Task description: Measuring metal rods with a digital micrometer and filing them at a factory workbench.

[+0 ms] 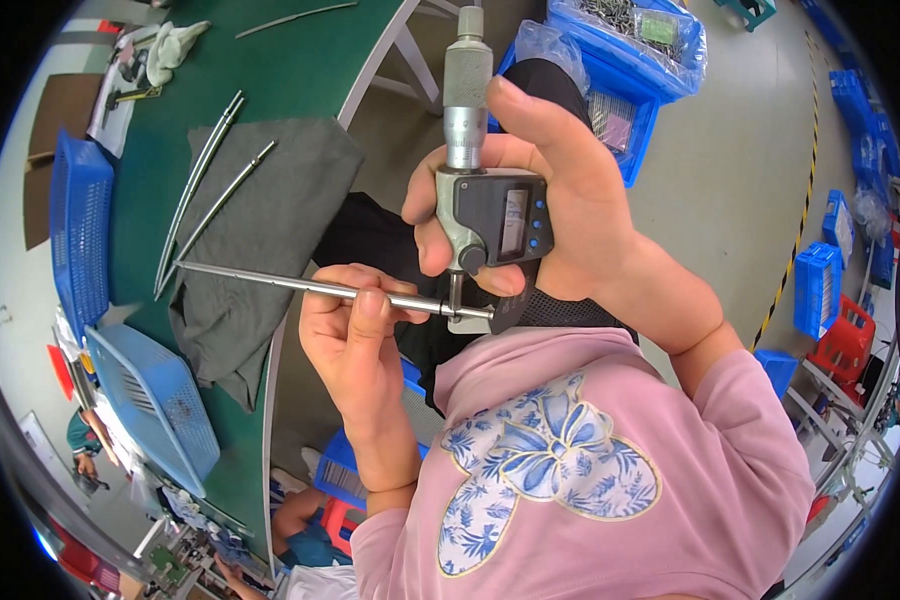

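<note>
My left hand (355, 335) pinches a slim metal shaft (260, 278) with a stepped end, held nearly level. That end lies at the measuring gap of a digital micrometer (467, 85), just under its spindle; whether the faces touch it I cannot tell. Wrapped around the micrometer's body is my right hand (570, 190), its thumb up beside the thimble. The small display and blue buttons face up. Similar metal shafts (220, 203) rest on a dark grey cloth (315, 155), left of my hands, near the held shaft's far tip.
The cloth lies on a green table (260, 70), its edge left of my knees. Blue baskets (83, 215) line the table's far left side. A thin rod (295, 18) lies farther up. Blue crates (635, 105) with metal parts stand at upper right, and a red stool (845, 340) at right.
</note>
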A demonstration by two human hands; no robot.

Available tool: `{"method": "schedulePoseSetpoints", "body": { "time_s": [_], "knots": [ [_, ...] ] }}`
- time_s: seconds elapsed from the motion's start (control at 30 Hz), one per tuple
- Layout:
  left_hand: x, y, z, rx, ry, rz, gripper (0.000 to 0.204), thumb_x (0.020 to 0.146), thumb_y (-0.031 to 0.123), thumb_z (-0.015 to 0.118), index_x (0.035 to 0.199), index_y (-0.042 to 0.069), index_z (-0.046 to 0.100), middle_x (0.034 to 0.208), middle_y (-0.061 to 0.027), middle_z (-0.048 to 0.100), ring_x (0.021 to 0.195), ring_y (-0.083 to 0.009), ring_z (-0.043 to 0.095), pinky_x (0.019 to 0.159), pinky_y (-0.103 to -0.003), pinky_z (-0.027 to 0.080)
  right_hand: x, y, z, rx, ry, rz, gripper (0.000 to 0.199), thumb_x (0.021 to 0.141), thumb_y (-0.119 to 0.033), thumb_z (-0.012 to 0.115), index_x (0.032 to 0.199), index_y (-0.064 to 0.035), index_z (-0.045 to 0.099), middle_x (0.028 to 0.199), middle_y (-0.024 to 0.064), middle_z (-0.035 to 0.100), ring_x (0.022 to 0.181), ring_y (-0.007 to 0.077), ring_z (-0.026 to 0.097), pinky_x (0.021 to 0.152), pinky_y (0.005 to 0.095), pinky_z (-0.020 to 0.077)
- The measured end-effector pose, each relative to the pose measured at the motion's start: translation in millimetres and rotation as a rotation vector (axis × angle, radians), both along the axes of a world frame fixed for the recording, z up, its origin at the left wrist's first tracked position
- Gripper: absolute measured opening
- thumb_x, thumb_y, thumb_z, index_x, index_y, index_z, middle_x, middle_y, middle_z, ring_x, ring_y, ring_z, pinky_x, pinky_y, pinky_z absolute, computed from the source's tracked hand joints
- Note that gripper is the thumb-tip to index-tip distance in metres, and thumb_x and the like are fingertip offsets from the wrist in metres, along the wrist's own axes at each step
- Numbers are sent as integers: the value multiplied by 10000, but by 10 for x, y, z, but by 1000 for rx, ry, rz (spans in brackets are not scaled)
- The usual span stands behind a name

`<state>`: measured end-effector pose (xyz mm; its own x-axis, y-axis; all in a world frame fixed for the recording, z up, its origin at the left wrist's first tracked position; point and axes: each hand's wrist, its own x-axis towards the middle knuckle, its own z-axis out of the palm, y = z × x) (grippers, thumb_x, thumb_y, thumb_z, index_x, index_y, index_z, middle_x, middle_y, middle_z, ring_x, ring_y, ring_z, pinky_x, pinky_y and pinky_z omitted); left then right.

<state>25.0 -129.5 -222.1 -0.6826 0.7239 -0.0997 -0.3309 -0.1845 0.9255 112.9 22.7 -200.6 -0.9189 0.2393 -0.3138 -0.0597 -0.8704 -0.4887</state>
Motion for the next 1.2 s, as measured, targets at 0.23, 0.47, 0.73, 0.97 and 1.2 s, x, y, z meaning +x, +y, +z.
{"method": "schedulePoseSetpoints", "body": {
  "time_s": [0.23,0.47,0.73,0.97,1.2],
  "knots": [
    [18,-9,11,2,-19,14,136,794,77,541,858,-17,467,751,-131,542,574,-159,549,531,-242,477,11,-19,2,113,10,14,664,820,-557,263,817,46,540,639,176,566,348,139,425,306,198,337],
    [21,-19,29,3,-5,8,144,795,85,545,856,-18,466,717,-133,548,570,-163,559,525,-244,486,20,-26,-57,19,21,-34,643,845,-507,237,830,66,529,638,204,555,346,154,422,301,203,336],
    [34,17,26,17,-2,-19,157,798,104,543,857,-14,459,709,-129,537,564,-167,552,527,-249,478,33,-4,-75,65,24,0,646,822,-531,274,821,59,537,643,194,561,349,160,436,308,203,356],
    [31,-5,34,25,-15,-29,171,800,99,534,882,-17,439,730,-137,519,569,-174,544,528,-253,465,32,-2,-65,-20,55,27,663,811,-550,290,833,58,550,661,197,572,347,158,441,314,205,363],
    [29,-76,81,45,-11,45,162,794,87,536,881,-13,444,725,-133,519,576,-181,550,530,-262,477,21,2,-113,-35,127,6,714,808,-560,253,881,101,512,669,205,571,364,154,449,319,203,358]
  ]
}}
